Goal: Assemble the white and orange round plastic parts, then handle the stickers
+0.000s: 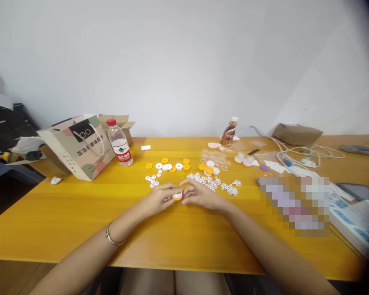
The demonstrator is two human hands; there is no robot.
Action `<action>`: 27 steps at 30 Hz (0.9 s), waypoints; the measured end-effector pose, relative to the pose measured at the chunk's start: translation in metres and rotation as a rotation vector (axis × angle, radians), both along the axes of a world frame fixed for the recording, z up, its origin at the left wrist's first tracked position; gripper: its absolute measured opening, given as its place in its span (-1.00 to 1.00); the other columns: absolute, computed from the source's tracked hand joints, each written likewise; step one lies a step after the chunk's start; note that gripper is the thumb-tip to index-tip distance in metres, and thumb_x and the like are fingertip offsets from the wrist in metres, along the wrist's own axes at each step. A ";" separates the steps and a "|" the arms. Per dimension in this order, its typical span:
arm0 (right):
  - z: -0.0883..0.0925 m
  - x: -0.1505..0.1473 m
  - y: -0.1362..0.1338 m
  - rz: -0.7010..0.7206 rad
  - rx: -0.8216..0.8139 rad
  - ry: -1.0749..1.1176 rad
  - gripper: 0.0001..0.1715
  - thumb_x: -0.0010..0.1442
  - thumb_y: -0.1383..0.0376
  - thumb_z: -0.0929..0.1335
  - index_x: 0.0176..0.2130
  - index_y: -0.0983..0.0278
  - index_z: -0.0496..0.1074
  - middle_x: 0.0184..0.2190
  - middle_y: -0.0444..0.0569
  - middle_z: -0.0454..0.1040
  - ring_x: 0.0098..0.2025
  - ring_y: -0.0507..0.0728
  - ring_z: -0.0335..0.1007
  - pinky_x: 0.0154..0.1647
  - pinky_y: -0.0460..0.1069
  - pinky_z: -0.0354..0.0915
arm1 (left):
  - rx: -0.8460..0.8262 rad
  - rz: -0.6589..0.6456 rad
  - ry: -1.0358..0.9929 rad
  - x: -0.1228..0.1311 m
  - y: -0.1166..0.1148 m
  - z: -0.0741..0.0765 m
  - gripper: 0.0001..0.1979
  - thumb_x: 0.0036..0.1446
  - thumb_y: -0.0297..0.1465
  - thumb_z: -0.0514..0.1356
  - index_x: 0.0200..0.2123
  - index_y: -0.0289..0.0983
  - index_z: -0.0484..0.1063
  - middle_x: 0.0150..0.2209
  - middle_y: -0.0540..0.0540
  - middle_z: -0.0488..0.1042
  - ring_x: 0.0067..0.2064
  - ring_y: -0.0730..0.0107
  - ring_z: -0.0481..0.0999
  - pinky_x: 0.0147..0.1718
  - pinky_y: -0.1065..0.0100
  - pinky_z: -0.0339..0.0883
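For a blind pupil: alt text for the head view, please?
A left hand holds a small white-and-orange round piece, the right hand close beside it, over a yellow table. Beyond lie white and yellow discs; a red-capped bottle stands beside a paper bag.

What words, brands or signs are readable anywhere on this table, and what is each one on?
"互连…眼镜超市": on the paper bag; the character at the gap is unclear near the rope handle.
"农夫山泉": on the red label of the water bottle, slightly blurred.
"N…": on the small brown bottle; the rest is too blurred.
Too small to read: the fine print on the bag and water bottle.
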State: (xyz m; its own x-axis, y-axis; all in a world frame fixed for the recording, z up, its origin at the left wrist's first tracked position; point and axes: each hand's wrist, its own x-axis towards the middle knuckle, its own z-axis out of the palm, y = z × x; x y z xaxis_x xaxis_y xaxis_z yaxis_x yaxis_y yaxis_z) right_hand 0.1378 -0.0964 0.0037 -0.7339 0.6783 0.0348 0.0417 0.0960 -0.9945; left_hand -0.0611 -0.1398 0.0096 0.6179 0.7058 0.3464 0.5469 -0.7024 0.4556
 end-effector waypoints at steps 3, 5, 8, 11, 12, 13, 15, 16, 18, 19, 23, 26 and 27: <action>0.012 0.030 0.025 -0.268 0.192 -0.251 -0.68 -0.08 0.17 0.37 -0.29 0.26 0.30 -0.50 -0.13 0.42 -0.44 0.05 0.38 -0.41 -0.06 0.25 | 0.066 -0.031 0.102 0.009 -0.007 -0.007 -0.66 0.15 -0.47 -0.03 0.01 -0.21 0.24 -0.14 -0.15 0.34 -0.12 0.36 0.36 -0.14 0.35 0.26; 0.016 0.053 0.042 -0.563 0.368 -0.481 -0.73 -0.02 0.14 0.32 -0.35 0.27 0.31 -0.57 -0.12 0.39 -0.50 0.05 0.33 -0.49 -0.08 0.19 | 0.115 -0.043 0.173 0.016 -0.012 -0.012 -0.66 0.16 -0.49 -0.06 0.01 -0.22 0.22 -0.16 -0.15 0.33 -0.14 0.36 0.35 -0.15 0.33 0.27; 0.013 0.078 0.060 -0.730 0.514 -0.833 -0.71 -0.09 0.12 0.35 -0.42 0.29 0.32 -0.55 -0.08 0.39 -0.48 0.08 0.30 -0.52 -0.09 0.10 | 0.195 -0.054 0.241 0.027 -0.020 -0.016 -0.69 0.17 -0.50 -0.08 -0.02 -0.25 0.20 -0.19 -0.15 0.32 -0.19 0.34 0.35 -0.20 0.30 0.28; 0.004 0.086 0.065 -0.680 0.542 -0.938 -0.75 -0.07 0.16 0.34 -0.46 0.30 0.29 -0.52 -0.05 0.40 -0.46 0.08 0.29 -0.51 -0.09 0.08 | 0.248 -0.064 0.297 0.032 -0.025 -0.013 -0.68 0.16 -0.50 -0.09 -0.01 -0.29 0.17 -0.21 -0.18 0.31 -0.22 0.31 0.33 -0.23 0.27 0.28; 0.001 0.086 0.065 -0.656 0.543 -0.940 -0.78 -0.07 0.19 0.34 -0.46 0.30 0.29 -0.51 -0.05 0.39 -0.46 0.07 0.29 -0.51 -0.10 0.08 | 0.255 -0.068 0.316 0.032 -0.026 -0.011 -0.67 0.15 -0.50 -0.09 0.01 -0.30 0.16 -0.21 -0.19 0.31 -0.22 0.30 0.33 -0.23 0.26 0.28; -0.001 0.085 0.065 -0.637 0.540 -0.936 -0.80 -0.06 0.22 0.34 -0.45 0.30 0.28 -0.51 -0.06 0.39 -0.47 0.06 0.28 -0.51 -0.11 0.07 | 0.257 -0.072 0.332 0.032 -0.027 -0.009 -0.65 0.13 -0.50 -0.08 0.02 -0.32 0.14 -0.20 -0.20 0.30 -0.22 0.29 0.33 -0.23 0.25 0.27; -0.004 0.081 0.065 -0.611 0.519 -0.928 -0.86 -0.05 0.29 0.33 -0.43 0.30 0.27 -0.52 -0.08 0.37 -0.49 0.03 0.26 -0.52 -0.12 0.06 | 0.249 -0.081 0.353 0.032 -0.028 -0.006 -0.61 0.09 -0.49 -0.05 0.03 -0.33 0.14 -0.17 -0.22 0.30 -0.19 0.26 0.32 -0.20 0.23 0.26; -0.005 0.080 0.065 -0.600 0.510 -0.925 -0.89 -0.04 0.32 0.32 -0.43 0.30 0.27 -0.54 -0.09 0.37 -0.51 0.03 0.24 -0.53 -0.12 0.05 | 0.241 -0.086 0.357 0.032 -0.028 -0.005 -0.60 0.08 -0.48 -0.03 0.03 -0.33 0.14 -0.15 -0.22 0.29 -0.18 0.25 0.31 -0.19 0.22 0.25; -0.005 0.077 0.064 -0.576 0.503 -0.916 -0.93 -0.04 0.38 0.31 -0.43 0.30 0.27 -0.55 -0.10 0.36 -0.52 0.01 0.23 -0.54 -0.13 0.04 | 0.218 -0.098 0.348 0.032 -0.028 -0.004 -0.59 0.06 -0.47 -0.02 0.03 -0.33 0.15 -0.13 -0.22 0.29 -0.16 0.24 0.31 -0.16 0.20 0.24; -0.006 0.076 0.064 -0.563 0.503 -0.908 -0.93 -0.04 0.40 0.30 -0.43 0.30 0.27 -0.55 -0.11 0.36 -0.52 0.01 0.23 -0.54 -0.13 0.04 | 0.204 -0.099 0.331 0.032 -0.028 -0.004 -0.60 0.08 -0.46 -0.02 0.03 -0.33 0.16 -0.12 -0.22 0.29 -0.16 0.24 0.30 -0.15 0.20 0.23; -0.006 0.067 0.058 -0.510 0.501 -0.870 -0.94 0.01 0.42 0.27 -0.40 0.29 0.28 -0.54 -0.11 0.36 -0.50 0.00 0.24 -0.52 -0.15 0.07 | 0.153 -0.030 0.198 0.032 -0.023 -0.004 -0.66 0.18 -0.41 -0.09 0.03 -0.28 0.20 -0.12 -0.18 0.32 -0.12 0.29 0.30 -0.10 0.22 0.19; -0.006 0.054 0.050 -0.462 0.505 -0.831 -0.95 0.04 0.41 0.25 -0.38 0.28 0.27 -0.54 -0.13 0.35 -0.50 -0.01 0.24 -0.52 -0.15 0.07 | 0.115 0.016 0.117 0.031 -0.016 -0.006 -0.68 0.20 -0.40 -0.10 0.00 -0.26 0.24 -0.12 -0.15 0.33 -0.11 0.32 0.30 -0.08 0.25 0.18; -0.005 0.049 0.046 -0.438 0.510 -0.805 -0.94 0.05 0.41 0.24 -0.38 0.28 0.27 -0.55 -0.13 0.34 -0.51 -0.01 0.23 -0.52 -0.15 0.07 | 0.103 0.018 0.100 0.031 -0.014 -0.007 -0.68 0.20 -0.40 -0.10 0.00 -0.26 0.24 -0.12 -0.14 0.33 -0.11 0.34 0.30 -0.08 0.26 0.18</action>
State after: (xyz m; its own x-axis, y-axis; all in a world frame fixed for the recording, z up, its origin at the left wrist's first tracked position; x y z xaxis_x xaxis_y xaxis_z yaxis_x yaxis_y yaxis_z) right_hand 0.1872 -0.0500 -0.0018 -0.3611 0.9325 0.0021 0.8054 0.3131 -0.5033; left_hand -0.0305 -0.1536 0.0025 0.6406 0.6811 0.3546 0.5991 -0.7321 0.3241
